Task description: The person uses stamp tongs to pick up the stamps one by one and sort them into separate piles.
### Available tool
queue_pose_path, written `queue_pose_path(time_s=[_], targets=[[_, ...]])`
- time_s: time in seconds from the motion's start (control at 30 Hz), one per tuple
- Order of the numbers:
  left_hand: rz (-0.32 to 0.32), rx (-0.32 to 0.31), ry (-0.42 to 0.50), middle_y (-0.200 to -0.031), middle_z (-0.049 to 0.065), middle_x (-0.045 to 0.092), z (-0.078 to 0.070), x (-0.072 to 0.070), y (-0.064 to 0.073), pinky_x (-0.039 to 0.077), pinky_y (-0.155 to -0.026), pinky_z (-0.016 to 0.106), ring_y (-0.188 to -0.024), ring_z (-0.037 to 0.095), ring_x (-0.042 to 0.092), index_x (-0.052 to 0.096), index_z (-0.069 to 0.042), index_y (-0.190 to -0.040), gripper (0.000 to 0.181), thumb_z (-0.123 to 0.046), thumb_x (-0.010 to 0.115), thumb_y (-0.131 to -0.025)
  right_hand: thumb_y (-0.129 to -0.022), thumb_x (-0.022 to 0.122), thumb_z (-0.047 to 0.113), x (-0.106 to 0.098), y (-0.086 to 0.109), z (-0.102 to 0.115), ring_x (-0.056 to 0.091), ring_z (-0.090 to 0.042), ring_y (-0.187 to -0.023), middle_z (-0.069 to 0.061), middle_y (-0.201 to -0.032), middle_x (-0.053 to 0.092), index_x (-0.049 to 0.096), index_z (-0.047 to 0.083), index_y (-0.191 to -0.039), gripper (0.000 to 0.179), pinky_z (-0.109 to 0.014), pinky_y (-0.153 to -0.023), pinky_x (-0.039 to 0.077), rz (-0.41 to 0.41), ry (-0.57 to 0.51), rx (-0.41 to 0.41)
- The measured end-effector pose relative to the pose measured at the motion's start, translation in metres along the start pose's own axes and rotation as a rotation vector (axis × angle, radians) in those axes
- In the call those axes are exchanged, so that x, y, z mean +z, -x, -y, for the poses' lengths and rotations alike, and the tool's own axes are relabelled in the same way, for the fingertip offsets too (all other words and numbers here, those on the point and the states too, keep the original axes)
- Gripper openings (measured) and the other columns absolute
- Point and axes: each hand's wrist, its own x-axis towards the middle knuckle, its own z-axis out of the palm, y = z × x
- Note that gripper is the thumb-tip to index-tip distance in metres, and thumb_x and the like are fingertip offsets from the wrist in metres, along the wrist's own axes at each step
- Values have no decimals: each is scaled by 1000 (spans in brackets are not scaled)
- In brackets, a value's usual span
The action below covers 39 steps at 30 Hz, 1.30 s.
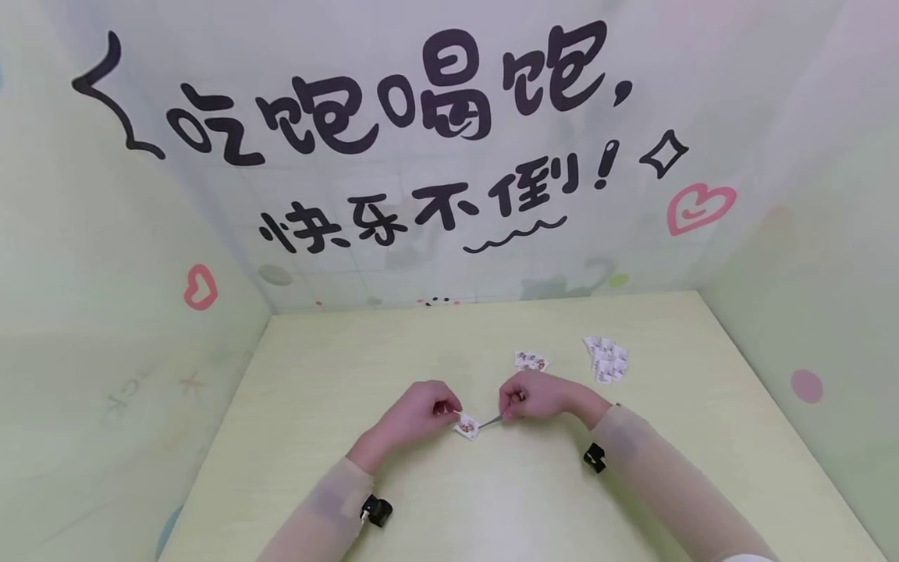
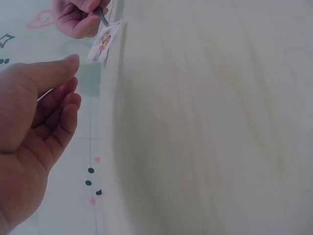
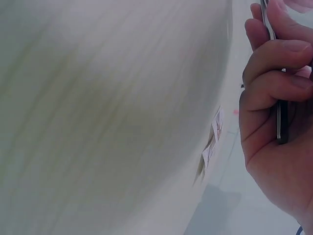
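Observation:
My right hand (image 1: 537,394) grips a pair of slim metal tweezers (image 1: 492,420) with a dark rear end (image 3: 282,122). Their tip meets the edge of a small white picture card (image 1: 467,426), which has a brownish figure printed on it. Close by on the other side is my left hand (image 1: 417,414), fingers loosely bent. In the left wrist view a gap shows between that thumb and the card (image 2: 105,43), and nothing is seen between thumb and fingers. Whether the card touches the table cannot be told.
Just behind my right hand lie a few similar cards (image 1: 530,361) on the pale table (image 1: 337,367). Farther right is a pile of several small white cards (image 1: 606,359). Printed wall sheets (image 1: 421,257) border the table at the back and sides.

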Motion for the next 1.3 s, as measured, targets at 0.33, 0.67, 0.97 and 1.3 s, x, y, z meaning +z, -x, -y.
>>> queue_pose_path(time_s=[0.33, 0.67, 0.97, 1.3], targets=[[120, 18, -49, -88, -11, 70, 0, 19, -11, 55, -75, 23, -81, 2, 60, 81, -12, -99, 7, -8, 84, -94, -95, 78, 7, -1, 1, -1, 49, -5, -63, 10, -68, 56, 75, 15, -87, 12, -25, -67, 43, 24, 24, 14], [164, 62, -79, -91, -8, 72, 1, 23, -15, 56, -78, 22, -84, 2, 63, 83, -10, -99, 7, -9, 85, -93, -95, 79, 8, 0, 0, -2, 50, -5, -65, 9, -70, 59, 75, 16, -87, 12, -26, -71, 44, 27, 67, 33], [172, 48, -117, -84, -9, 70, -4, 23, -15, 54, -73, 20, -77, 0, 61, 86, -10, -97, 7, -14, 87, -92, -95, 79, 10, 0, 1, -4, 50, -7, -65, 9, -69, 58, 75, 18, -86, 12, -27, -70, 43, 22, 42, 62], [61, -141, -159, -81, -3, 77, -13, 28, -12, 50, -67, 24, -70, 3, 58, 87, -9, -90, 8, -17, 88, -90, -97, 80, 20, 12, 13, -7, 55, -8, -54, 6, -67, 61, 75, 20, -89, 9, -27, -58, 50, -89, -16, 140]])
